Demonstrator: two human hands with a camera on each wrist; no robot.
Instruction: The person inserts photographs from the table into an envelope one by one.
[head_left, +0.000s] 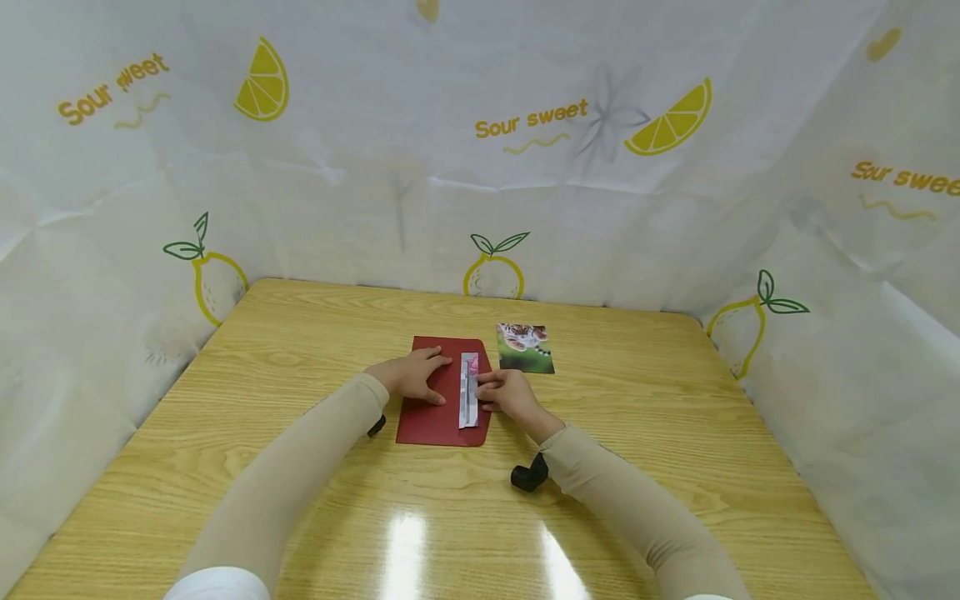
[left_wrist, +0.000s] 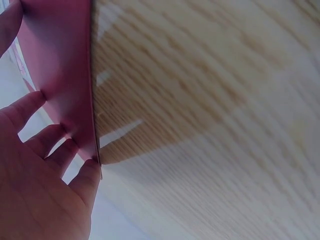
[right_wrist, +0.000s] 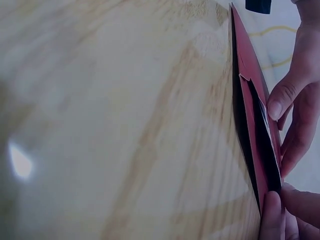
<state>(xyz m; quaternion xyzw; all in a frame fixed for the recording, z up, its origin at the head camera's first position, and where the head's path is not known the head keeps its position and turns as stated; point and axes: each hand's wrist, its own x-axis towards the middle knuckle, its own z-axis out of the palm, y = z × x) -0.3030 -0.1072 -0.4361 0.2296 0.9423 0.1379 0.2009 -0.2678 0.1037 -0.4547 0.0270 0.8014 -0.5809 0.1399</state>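
Note:
A red envelope (head_left: 429, 427) lies flat on the wooden table. Along its right side, by the flap, shows a narrow grey, white and pink printed card (head_left: 467, 408); how much of it is tucked inside cannot be told. My left hand (head_left: 408, 377) rests with spread fingers on the envelope's left part, and its fingertips touch the red paper (left_wrist: 60, 60) in the left wrist view. My right hand (head_left: 516, 395) pinches the card's right edge between thumb and fingers. A dark gap shows along the red envelope (right_wrist: 245, 52) in the right wrist view.
A tiger photo card (head_left: 525, 360) lies just beyond the envelope's upper right. Black wrist-camera parts (head_left: 529, 475) hang beside the forearms. A white lemon-printed cloth (head_left: 360, 183) encloses the back and sides of the table (head_left: 637, 392).

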